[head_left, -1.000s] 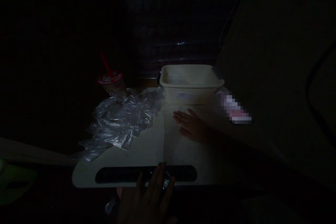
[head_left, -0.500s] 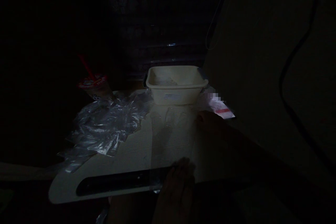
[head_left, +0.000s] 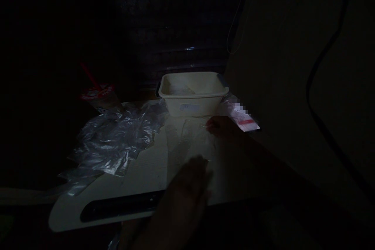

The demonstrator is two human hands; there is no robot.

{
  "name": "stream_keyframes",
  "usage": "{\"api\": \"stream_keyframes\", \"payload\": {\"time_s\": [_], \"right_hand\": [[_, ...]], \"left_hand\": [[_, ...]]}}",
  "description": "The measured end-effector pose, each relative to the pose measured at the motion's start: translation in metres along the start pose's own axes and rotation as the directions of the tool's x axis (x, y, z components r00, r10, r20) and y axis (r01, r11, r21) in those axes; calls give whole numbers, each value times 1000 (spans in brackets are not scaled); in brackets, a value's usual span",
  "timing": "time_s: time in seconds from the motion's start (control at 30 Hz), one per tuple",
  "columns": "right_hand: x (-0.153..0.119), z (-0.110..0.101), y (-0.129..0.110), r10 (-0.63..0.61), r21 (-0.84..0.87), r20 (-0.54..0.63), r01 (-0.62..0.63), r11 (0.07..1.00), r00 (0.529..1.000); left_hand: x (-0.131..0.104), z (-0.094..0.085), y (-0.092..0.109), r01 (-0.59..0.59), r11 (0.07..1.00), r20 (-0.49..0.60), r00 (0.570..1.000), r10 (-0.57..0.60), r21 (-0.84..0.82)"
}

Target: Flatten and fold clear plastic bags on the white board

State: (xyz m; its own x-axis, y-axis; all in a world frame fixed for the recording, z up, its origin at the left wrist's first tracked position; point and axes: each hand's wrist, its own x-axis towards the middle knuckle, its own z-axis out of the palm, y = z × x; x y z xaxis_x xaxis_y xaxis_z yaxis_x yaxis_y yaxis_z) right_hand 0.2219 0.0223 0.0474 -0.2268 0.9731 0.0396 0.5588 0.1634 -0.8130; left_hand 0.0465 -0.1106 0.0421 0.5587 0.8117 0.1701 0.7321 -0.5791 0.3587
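A clear plastic glove [head_left: 177, 152] lies spread flat on the small white table, its fingers pointing toward the cream bin. My left hand [head_left: 189, 183] is over the glove's lower part, fingers stretched out and slightly blurred; whether it presses on the plastic I cannot tell. At the glove's upper right edge, my right hand [head_left: 218, 127] has its fingers closed in a pinch on the plastic. Left of the glove sits a crumpled heap of clear plastic [head_left: 114, 140]. Dim light hides much of both hands' detail.
The cream bin [head_left: 193, 105] stands at the table's [head_left: 146, 172] back edge. A sealed drink cup [head_left: 102, 97] with a red straw is behind the plastic heap. To the right lies a lit phone-like screen [head_left: 247, 123]. A dark cable [head_left: 310, 86] hangs on the right.
My left hand has moved up from the table's front edge over the glove. My right hand has shifted left and slightly up along the glove's edge. The view has shifted slightly.
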Motion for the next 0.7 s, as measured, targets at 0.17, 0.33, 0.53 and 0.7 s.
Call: {"api": "stream_keyframes", "payload": {"time_s": [0.17, 0.33, 0.53, 0.7], "right_hand": [[3, 17, -10, 33, 258, 60, -47, 965, 998], [8, 31, -7, -16, 346, 78, -12, 938, 997], [8, 42, 1, -65, 304, 89, 35, 952, 994], [7, 43, 2, -115, 258, 51, 98, 961, 992]], "left_hand": [[55, -21, -59, 66, 945, -101, 989, -104, -319], [83, 5, -81, 102, 927, -253, 946, -203, -362], [82, 15, -84, -56, 976, -298, 954, -11, -213], [81, 14, -86, -109, 976, -238, 969, 63, -189]]}}
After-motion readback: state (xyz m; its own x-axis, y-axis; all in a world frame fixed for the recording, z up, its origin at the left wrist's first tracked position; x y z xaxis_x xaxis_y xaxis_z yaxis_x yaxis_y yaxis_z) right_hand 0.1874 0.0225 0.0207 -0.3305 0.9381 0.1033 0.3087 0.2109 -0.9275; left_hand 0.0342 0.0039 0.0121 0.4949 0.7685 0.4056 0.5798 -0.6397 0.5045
